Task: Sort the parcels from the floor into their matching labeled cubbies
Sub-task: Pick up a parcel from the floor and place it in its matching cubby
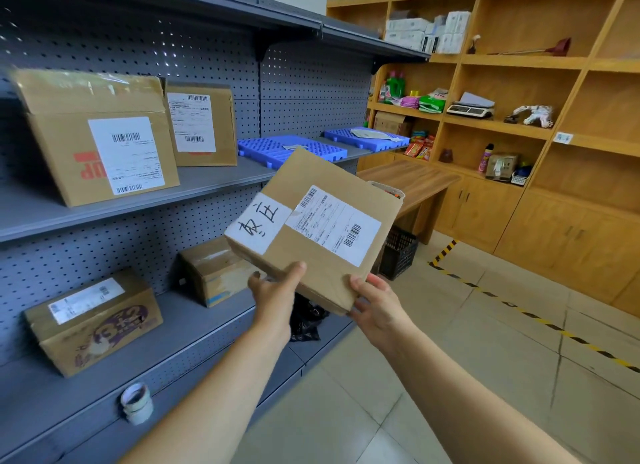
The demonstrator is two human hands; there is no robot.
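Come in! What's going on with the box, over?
Both hands, left and right, holding the box up. Facing the grey shelf. Nothing blocking.

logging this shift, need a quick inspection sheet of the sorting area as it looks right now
surface: grey metal shelf with pegboard back, two tiers in use
job's things: flat parcel held up in the air, handwritten white label and barcode label facing up; two boxes on the upper tier, two boxes on the lower tier
clutter: tape rolls at the lower shelf edge; blue plastic trays on the upper tier; black bag under the parcel
hands: left hand and right hand grip the parcel's near edge
cables: nothing seen
surroundings: wooden cabinet with assorted goods; black crate; yellow-black floor tape
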